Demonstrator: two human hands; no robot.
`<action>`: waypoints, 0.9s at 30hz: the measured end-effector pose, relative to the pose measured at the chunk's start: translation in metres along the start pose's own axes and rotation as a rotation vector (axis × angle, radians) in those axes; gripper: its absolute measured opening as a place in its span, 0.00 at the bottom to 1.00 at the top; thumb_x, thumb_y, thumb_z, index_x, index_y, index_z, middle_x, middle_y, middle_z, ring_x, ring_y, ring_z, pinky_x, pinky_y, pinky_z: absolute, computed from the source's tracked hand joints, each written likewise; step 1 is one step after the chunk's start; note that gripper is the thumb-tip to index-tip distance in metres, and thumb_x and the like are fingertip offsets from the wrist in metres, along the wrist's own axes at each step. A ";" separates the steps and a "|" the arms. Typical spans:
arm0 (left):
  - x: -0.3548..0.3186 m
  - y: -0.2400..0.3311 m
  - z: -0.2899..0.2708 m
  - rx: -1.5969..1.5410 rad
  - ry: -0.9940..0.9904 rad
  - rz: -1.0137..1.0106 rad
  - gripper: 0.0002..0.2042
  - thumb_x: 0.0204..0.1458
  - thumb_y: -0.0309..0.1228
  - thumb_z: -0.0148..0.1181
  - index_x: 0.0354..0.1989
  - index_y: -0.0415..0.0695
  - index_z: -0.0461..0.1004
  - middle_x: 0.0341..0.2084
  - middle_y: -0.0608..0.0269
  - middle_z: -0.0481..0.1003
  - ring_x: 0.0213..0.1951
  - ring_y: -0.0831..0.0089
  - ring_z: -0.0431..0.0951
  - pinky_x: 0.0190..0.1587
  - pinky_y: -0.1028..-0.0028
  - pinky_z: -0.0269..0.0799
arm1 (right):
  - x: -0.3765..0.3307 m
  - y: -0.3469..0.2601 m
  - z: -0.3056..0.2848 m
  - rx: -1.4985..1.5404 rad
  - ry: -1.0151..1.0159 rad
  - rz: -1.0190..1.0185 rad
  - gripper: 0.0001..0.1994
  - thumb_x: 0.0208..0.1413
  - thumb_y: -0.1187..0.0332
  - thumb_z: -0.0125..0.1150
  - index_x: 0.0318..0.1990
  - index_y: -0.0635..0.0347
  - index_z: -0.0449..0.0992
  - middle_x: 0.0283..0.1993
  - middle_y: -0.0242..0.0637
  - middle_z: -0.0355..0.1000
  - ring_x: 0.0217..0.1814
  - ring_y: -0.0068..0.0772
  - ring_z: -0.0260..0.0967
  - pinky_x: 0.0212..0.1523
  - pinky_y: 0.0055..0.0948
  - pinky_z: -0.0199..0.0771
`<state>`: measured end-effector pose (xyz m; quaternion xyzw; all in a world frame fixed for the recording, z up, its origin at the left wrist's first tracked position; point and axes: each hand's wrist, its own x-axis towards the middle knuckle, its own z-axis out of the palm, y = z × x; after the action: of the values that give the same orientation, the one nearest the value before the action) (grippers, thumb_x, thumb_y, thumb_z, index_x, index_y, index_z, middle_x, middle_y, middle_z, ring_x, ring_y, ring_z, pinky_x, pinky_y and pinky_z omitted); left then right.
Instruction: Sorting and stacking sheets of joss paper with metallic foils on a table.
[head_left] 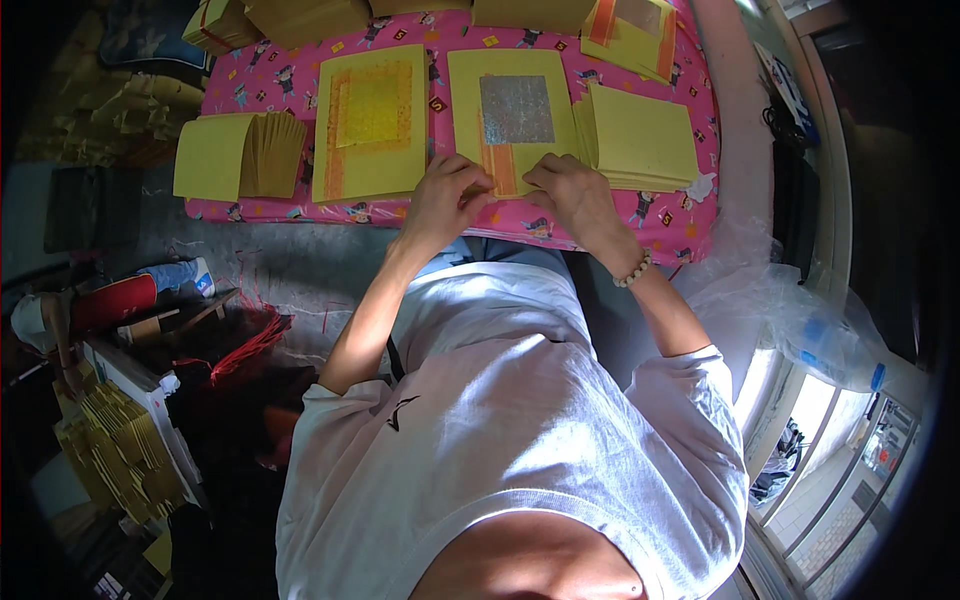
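A yellow paper sheet [465,120] with a silver foil square [518,110] and an orange stripe lies before me. My left hand [447,200] pinches its near edge, left of the orange stripe. On the other side of the stripe, my right hand [572,195] has its fingertips pressed together on the same edge. Left of it rests a yellow sheet with a gold square [375,110] ringed in orange. A pile of plain yellow sheets [645,137] is close by my right hand. The exact fold under my fingers is too small to make out.
A fanned stack of folded yellow paper [215,158] stands at the left of the pink patterned table cover [270,85]. More yellow bundles [310,20] line the far side. Another person [50,320] works at a table at far left. Clear plastic bags [820,320] hang at the right.
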<state>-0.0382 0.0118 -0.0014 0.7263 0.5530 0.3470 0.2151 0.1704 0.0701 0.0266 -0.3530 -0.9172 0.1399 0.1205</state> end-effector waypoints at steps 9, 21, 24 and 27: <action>0.003 0.004 -0.002 -0.067 0.034 -0.038 0.03 0.44 0.24 0.63 0.27 0.40 0.76 0.27 0.58 0.73 0.36 0.60 0.71 0.38 0.66 0.68 | 0.005 0.004 -0.005 0.027 -0.053 -0.008 0.06 0.47 0.69 0.61 0.33 0.58 0.79 0.32 0.37 0.71 0.35 0.39 0.71 0.36 0.34 0.72; 0.002 0.001 0.002 -0.120 0.060 -0.069 0.03 0.44 0.25 0.63 0.25 0.39 0.77 0.26 0.58 0.73 0.33 0.61 0.71 0.35 0.67 0.68 | 0.005 0.004 -0.006 0.054 -0.068 -0.006 0.07 0.48 0.69 0.60 0.33 0.58 0.79 0.32 0.37 0.71 0.36 0.39 0.71 0.36 0.34 0.71; 0.002 0.000 0.000 -0.102 0.013 -0.123 0.04 0.44 0.25 0.64 0.29 0.40 0.78 0.29 0.61 0.75 0.36 0.65 0.74 0.39 0.70 0.69 | 0.005 0.006 -0.004 0.045 -0.048 -0.023 0.07 0.48 0.68 0.61 0.34 0.58 0.80 0.32 0.37 0.71 0.36 0.38 0.71 0.36 0.34 0.71; 0.003 0.003 -0.001 -0.119 0.013 -0.148 0.04 0.44 0.25 0.64 0.29 0.40 0.78 0.30 0.60 0.75 0.36 0.65 0.74 0.40 0.70 0.69 | 0.006 0.005 -0.007 0.048 -0.063 -0.010 0.07 0.48 0.68 0.61 0.34 0.58 0.80 0.32 0.36 0.71 0.36 0.38 0.71 0.36 0.34 0.71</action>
<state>-0.0369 0.0134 0.0019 0.6671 0.5848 0.3671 0.2795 0.1713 0.0785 0.0320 -0.3409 -0.9187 0.1723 0.1008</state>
